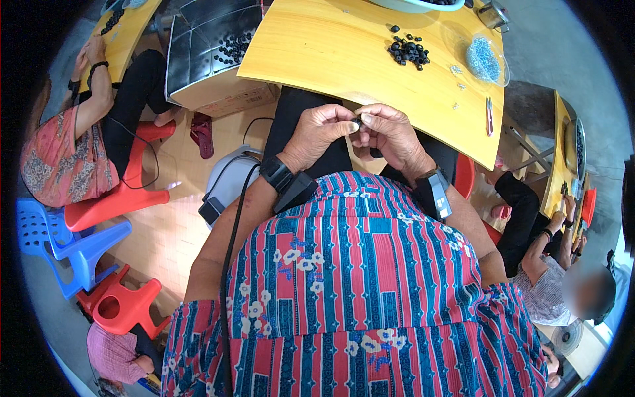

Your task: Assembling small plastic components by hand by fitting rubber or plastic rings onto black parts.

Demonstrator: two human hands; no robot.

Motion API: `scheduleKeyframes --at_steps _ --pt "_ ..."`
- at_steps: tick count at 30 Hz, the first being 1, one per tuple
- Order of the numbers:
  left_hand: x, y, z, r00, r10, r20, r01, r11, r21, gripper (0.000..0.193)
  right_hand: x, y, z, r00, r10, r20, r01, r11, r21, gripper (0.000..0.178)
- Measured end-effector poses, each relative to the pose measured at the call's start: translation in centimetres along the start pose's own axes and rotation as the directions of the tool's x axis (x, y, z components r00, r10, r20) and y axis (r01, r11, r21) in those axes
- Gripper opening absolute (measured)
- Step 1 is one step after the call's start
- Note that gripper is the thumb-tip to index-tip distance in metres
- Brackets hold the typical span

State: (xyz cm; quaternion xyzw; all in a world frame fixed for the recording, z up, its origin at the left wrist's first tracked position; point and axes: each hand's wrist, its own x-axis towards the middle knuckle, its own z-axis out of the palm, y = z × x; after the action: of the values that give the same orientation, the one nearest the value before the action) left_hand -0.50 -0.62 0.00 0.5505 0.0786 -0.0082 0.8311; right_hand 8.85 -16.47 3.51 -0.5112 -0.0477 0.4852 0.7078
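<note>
In front of my body, just off the near edge of the yellow table [311, 49], my hands meet fingertip to fingertip. My left hand [316, 135] pinches a small black part [358, 122] between thumb and index finger. From the other side, the thumb and index finger of my right hand [395, 137] close on the same part. Its exact shape is mostly covered by the fingers. Another dark bit shows under my right fingers, too hidden to name. Nearest on the table lies a pile of small black parts [409, 52].
A clear tub of bluish small pieces [483, 59], tiny loose pieces [456, 69], red-handled snips [489, 116] and a metal cup [492, 14] are on the table's right. A black-lined carton [192, 63] holds black parts at left. Other people sit at tables on both sides.
</note>
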Motion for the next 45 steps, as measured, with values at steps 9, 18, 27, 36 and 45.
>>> scheduleKeyframes --at_steps 9,18,27,36,45 --pt "0.0 0.4 0.3 1.000 0.004 -0.022 -0.003 0.999 0.042 0.014 0.0 -0.4 -0.4 0.995 0.078 0.058 -0.082 0.993 0.082 0.020" --pt "0.1 -0.2 0.1 1.000 0.026 -0.008 -0.026 0.999 0.048 0.014 -0.1 -0.3 -0.5 0.998 0.054 -0.009 -0.055 0.997 -0.056 0.015" --pt "0.3 -0.2 0.0 1.000 0.025 0.001 -0.025 0.996 0.086 0.013 -0.2 -0.6 0.7 0.992 -0.106 -0.067 0.096 0.986 -0.138 0.010" --pt "0.2 0.3 0.5 0.999 0.012 -0.033 -0.010 0.998 0.054 0.013 -0.1 0.3 0.8 0.957 -0.240 -0.166 0.186 0.940 -0.285 0.010" --pt "0.4 0.1 0.5 1.000 0.013 -0.024 -0.012 1.000 0.028 0.016 0.0 0.9 1.1 0.893 -0.434 -0.119 0.346 0.832 -0.433 0.007"
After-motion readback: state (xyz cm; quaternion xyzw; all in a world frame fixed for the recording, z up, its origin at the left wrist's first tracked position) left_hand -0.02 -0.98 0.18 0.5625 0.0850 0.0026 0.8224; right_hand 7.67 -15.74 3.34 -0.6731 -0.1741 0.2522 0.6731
